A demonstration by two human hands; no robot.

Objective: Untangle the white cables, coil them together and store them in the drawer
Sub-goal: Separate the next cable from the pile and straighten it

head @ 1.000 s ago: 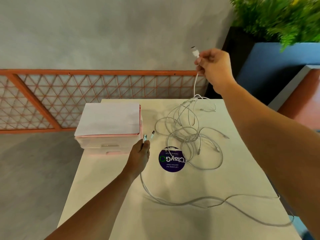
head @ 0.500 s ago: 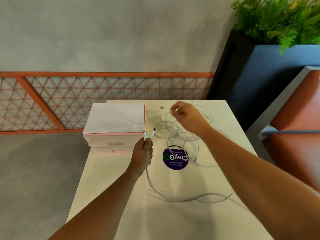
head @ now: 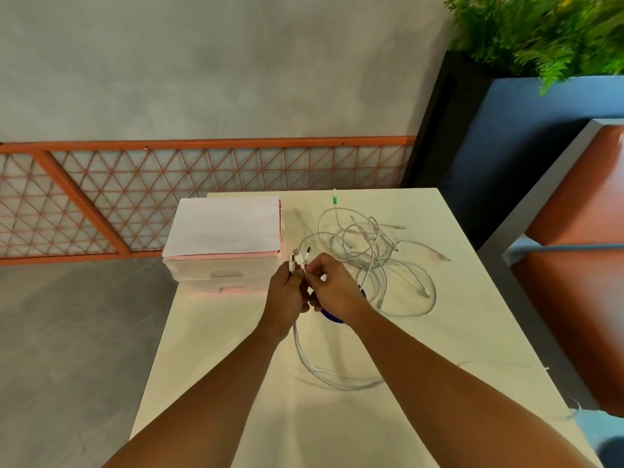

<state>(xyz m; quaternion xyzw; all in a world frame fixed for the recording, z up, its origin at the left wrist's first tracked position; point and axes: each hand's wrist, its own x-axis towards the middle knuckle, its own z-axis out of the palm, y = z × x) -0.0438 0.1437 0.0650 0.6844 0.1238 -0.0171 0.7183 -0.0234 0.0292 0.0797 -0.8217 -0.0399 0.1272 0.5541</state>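
Head cam, and honestly this job is barely started. The left hand (head: 287,293) is curled round a few cable ends, with the plugs (head: 299,256) poking up out of the fist. The right hand (head: 332,288) is pressed right against it, fingertips pinching at that same bunch. Looks to me like the ends are being lined up before any coiling happens.

Most of the cables (head: 368,244) sit in a messy knot on the table (head: 439,332), just right of center. One green-tipped plug (head: 334,199) lies out near the far edge. A loop (head: 317,371) trails from the left hand down toward the lower middle. So: nothing coiled, nothing stored, and the untangling is mostly left to do.

The drawers (head: 224,275) are left of the hands, both closed as far as I can tell (so one needs opening first). Paper (head: 228,228) lies on top of them. A blue sticker (head: 332,317) peeks out under the right hand. Fence (head: 135,197) at left, plant (head: 540,32) upper right, neither in the way.
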